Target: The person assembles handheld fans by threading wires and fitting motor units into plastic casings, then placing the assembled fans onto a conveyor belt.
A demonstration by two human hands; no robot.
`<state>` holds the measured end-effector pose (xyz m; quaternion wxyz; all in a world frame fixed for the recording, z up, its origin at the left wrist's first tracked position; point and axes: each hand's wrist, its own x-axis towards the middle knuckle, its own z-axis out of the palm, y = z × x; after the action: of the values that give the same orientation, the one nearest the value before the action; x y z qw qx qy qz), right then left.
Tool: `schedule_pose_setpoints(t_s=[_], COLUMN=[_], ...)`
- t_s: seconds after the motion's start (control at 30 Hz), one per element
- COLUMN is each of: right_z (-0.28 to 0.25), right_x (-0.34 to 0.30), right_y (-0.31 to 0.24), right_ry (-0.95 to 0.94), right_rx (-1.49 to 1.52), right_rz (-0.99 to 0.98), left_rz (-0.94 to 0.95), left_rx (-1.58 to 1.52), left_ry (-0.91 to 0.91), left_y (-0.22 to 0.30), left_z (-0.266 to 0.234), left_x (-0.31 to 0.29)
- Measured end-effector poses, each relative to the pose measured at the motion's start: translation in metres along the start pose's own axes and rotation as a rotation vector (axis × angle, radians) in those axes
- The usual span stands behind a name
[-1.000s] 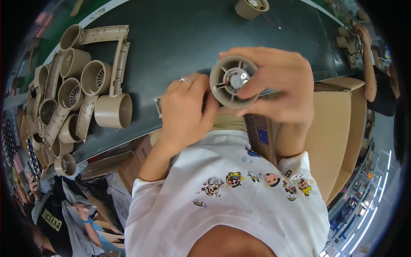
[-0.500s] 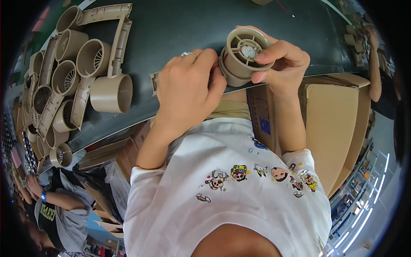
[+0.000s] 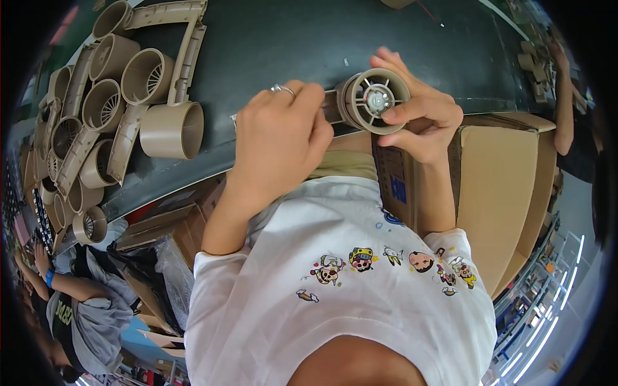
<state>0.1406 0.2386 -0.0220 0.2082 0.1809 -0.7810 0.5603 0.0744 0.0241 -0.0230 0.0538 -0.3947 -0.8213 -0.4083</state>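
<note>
My right hand (image 3: pixel 421 116) is closed round a beige ring-shaped fan housing (image 3: pixel 399 92), its thumb at the inner rim and some fingers raised behind. Inside the ring, spokes meet at a pale round motor (image 3: pixel 378 100). The ring sits against a wider beige cylinder whose flat arm (image 3: pixel 332 106) runs left into my left hand (image 3: pixel 277 138). That hand, with a ring on one finger, is curled over the arm. Its fingertips are mostly hidden, while a small end of the arm pokes out past its far left side.
Several beige cylindrical shells (image 3: pixel 170 130) with long arms are piled on the dark green table (image 3: pixel 257 45) at left. Open cardboard boxes (image 3: pixel 492 193) stand below the near edge. A co-worker (image 3: pixel 90 302) is at lower left, and another person's arm (image 3: pixel 564 103) at far right.
The fan housing has tipped and come lower, so the arm between my hands now shows. My right hand's fingers have lifted away behind it. My left hand has shifted slightly.
</note>
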Motion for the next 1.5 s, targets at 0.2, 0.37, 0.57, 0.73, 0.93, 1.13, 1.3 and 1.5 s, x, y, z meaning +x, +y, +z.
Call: schedule_pose_setpoints(t_s=[0.2,0.37,0.57,0.73,0.93,1.13,1.3,1.5], right_z=[-0.004,0.009,0.004,0.001,0.003,-0.003,0.014,0.027], right_x=[-0.006,0.005,0.015,0.014,0.0,-0.007,-0.008,-0.013], right_y=[0.015,0.009,-0.002,0.003,0.01,0.005,0.02,0.013], right_ry=[0.003,0.023,-0.045,-0.14,-0.14,-0.119,-0.058,0.09], right_rx=[0.048,0.115,-0.001,-0.056,-0.033,-0.069,0.042,0.025], right_rz=[-0.07,-0.091,-0.119,-0.027,0.061,0.045,-0.049,-0.016], left_rz=[0.042,0.03,0.073,-0.036,-0.004,0.056,0.014,0.079], left_rx=[0.077,0.072,0.013,-0.029,0.049,-0.018,-0.071,0.14], left_ry=[-0.09,-0.094,-0.078,-0.148,-0.169,-0.28,-0.311,-0.407], left_y=[0.004,0.003,0.002,-0.003,-0.004,-0.009,-0.01,0.023], left_z=[-0.014,-0.013,-0.013,-0.022,-0.034,-0.039,-0.04,-0.046], left_x=[0.0,0.0,-0.005,-0.01,-0.014,-0.009,-0.019,0.001])
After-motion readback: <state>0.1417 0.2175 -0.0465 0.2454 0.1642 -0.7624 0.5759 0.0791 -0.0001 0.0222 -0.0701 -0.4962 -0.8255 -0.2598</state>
